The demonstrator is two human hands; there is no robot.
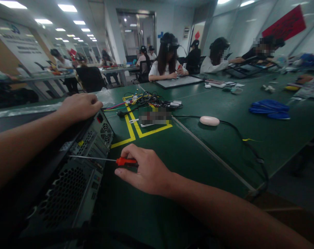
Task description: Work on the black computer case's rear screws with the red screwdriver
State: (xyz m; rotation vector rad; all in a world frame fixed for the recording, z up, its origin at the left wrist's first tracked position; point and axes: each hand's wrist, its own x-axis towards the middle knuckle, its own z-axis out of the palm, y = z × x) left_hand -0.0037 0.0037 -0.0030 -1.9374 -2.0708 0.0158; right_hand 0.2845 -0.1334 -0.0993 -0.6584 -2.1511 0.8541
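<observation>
A dark desktop computer case lies at the left, its rear panel with fan grille, honeycomb vents and ports facing right. My left hand rests over the far top corner of the case, fingers bent around the edge; the fingertips are partly hidden. Beside the rear panel, my right hand is closed around the red handle of a screwdriver. Its long thin shaft points left, and the tip meets the panel near the top edge. Whether the tip sits in a screw is too small to tell.
On the green table lie tangled cables, yellow tape lines, a pale pink oval object over a black cord, and blue gloves or cloth. Across the table, a person works at a flat panel.
</observation>
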